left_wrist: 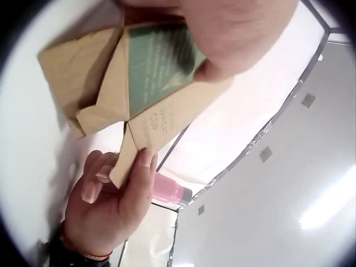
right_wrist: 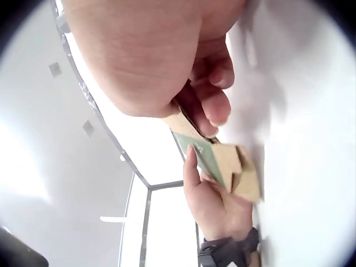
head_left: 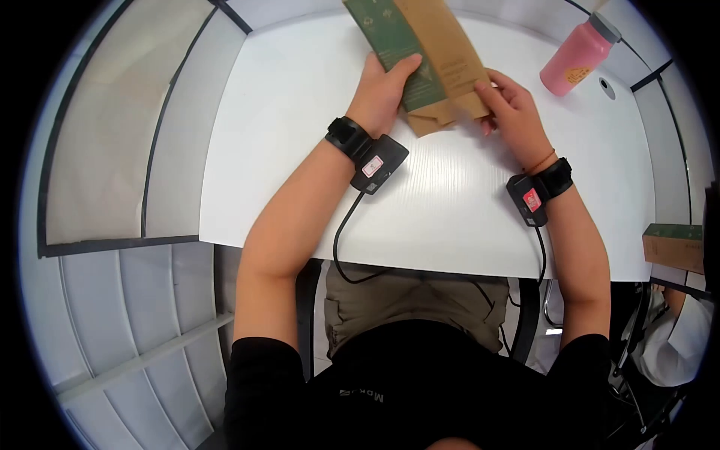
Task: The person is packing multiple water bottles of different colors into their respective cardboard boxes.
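Note:
A brown cardboard box (head_left: 459, 56) with a green panel is tilted over the white table, its near end toward the person. My left hand (head_left: 377, 94) grips its left side, thumb on the green face. At the near right corner, my right hand (head_left: 517, 112) pinches the box's edge between thumb and fingers. Loose end flaps (left_wrist: 83, 72) stick out in the left wrist view, and a narrow side flap (left_wrist: 125, 157) lies under the right thumb. Printed letters including "CUP" show on the brown face. In the right wrist view the right hand (right_wrist: 150, 55) covers much of the box.
A pink bottle (head_left: 576, 60) with a grey lid stands at the back right of the table (head_left: 450, 202), beside a cable hole (head_left: 607, 88). Partitions (head_left: 105, 127) border the table. Another small box (head_left: 673, 247) sits past the right edge. Cables (head_left: 337, 244) run from both wrist cameras.

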Tool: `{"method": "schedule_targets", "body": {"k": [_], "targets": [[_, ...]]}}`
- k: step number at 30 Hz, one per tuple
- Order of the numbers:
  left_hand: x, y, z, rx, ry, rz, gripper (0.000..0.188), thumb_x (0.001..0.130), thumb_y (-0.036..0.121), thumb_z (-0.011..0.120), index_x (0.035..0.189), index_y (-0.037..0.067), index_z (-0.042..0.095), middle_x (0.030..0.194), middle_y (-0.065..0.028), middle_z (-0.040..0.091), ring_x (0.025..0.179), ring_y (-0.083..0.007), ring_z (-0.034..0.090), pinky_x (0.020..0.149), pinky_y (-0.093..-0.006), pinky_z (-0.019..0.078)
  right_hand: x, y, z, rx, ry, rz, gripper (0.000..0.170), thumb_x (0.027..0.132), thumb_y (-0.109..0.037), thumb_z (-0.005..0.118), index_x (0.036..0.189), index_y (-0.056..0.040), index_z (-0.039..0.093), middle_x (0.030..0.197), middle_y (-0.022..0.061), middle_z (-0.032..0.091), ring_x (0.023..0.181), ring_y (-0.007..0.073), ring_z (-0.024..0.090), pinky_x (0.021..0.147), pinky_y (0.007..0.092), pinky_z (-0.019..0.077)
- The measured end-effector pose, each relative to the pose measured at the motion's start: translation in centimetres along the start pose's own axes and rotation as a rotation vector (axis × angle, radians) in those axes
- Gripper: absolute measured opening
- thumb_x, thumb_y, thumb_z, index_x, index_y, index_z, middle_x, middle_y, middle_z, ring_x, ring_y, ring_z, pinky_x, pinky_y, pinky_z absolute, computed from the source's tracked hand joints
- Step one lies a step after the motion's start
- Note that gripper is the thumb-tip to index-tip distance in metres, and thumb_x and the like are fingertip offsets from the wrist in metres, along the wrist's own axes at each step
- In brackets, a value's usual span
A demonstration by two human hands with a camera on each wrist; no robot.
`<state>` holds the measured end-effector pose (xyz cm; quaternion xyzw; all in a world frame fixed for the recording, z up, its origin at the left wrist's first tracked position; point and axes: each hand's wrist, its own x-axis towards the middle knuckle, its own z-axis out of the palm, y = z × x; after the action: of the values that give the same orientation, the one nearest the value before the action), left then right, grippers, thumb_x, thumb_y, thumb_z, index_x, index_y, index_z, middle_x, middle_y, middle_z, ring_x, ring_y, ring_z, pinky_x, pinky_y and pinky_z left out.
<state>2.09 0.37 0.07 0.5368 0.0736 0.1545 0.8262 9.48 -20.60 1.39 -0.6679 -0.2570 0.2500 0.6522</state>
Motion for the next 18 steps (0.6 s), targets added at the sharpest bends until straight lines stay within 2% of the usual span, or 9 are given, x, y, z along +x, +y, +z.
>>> {"method": "schedule_targets", "body": {"k": [1, 4, 8, 11, 14, 18], "targets": [[-0.2, 0.4, 0.3, 0.057, 0.004, -0.071, 0.065, 0.098, 0.022, 0.065, 0.147, 0.003, 0.028, 0.132, -0.0125, 0.058, 0.126, -0.0243, 0.055, 0.104, -0.0408, 0.0473, 0.0, -0.1, -0.2, 0.003, 0.059, -0.003, 0.04, 0.104, -0.024, 0.057, 0.134, 0.0015, 0.058, 0.082, 0.005, 0.067, 0.058, 0.007, 0.055, 0.056, 0.0217, 0.0442], [-1.0, 0.9, 0.9, 0.244, -0.105, -0.046, 0.097, 0.095, 0.02, 0.07, 0.153, -0.003, -0.005, 0.139, -0.0198, 0.052, 0.126, -0.0269, 0.055, 0.109, -0.0385, 0.044, 0.3, 0.0, -1.3, 0.072, 0.098, -0.019, 0.041, 0.103, -0.025, 0.058, 0.133, 0.0014, 0.059, 0.081, 0.0045, 0.066, 0.06, 0.007, 0.055, 0.057, 0.0214, 0.0443], [-0.9, 0.2, 0.8, 0.391, -0.238, 0.064, 0.126, 0.086, 0.021, 0.08, 0.151, -0.002, -0.025, 0.149, -0.0254, 0.042, 0.135, -0.0284, 0.048, 0.114, -0.0379, 0.038, -0.1, -0.8, -0.8, 0.101, 0.132, 0.009, 0.044, 0.103, -0.027, 0.058, 0.138, -0.0006, 0.058, 0.078, 0.0031, 0.064, 0.058, 0.0071, 0.052, 0.056, 0.021, 0.043], [-0.7, 0.3, 0.2, 0.543, -0.29, 0.061, 0.125, 0.085, 0.014, 0.08, 0.155, 0.003, -0.023, 0.155, -0.0223, 0.033, 0.138, -0.0286, 0.045, 0.114, -0.0408, 0.0393, 0.1, -0.2, -0.8, 0.029, 0.102, -0.001, 0.044, 0.104, -0.028, 0.057, 0.14, -0.0021, 0.057, 0.081, 0.0031, 0.064, 0.059, 0.007, 0.052, 0.056, 0.0217, 0.043], [-0.7, 0.4, -0.2, 0.617, -0.383, 0.041, 0.127, 0.083, 0.015, 0.082, 0.155, 0.003, -0.021, 0.155, -0.0233, 0.033, 0.138, -0.0294, 0.045, 0.112, -0.039, 0.0411, 0.1, -0.4, -1.3, 0.089, 0.039, -0.009, 0.045, 0.104, -0.029, 0.056, 0.141, -0.0033, 0.056, 0.084, 0.002, 0.063, 0.064, 0.0065, 0.054, 0.058, 0.0223, 0.044], [-1.0, 0.6, 0.3, 0.543, -0.347, 0.004, 0.107, 0.091, 0.015, 0.073, 0.159, 0.006, -0.01, 0.151, -0.0227, 0.038, 0.133, -0.0298, 0.051, 0.108, -0.0393, 0.0457, 0.1, 0.2, -1.2, -0.001, 0.035, -0.123, 0.058, 0.101, -0.03, 0.062, 0.149, -0.0028, 0.046, 0.087, 0.0021, 0.061, 0.07, 0.0072, 0.056, 0.062, 0.0225, 0.0453]]}}
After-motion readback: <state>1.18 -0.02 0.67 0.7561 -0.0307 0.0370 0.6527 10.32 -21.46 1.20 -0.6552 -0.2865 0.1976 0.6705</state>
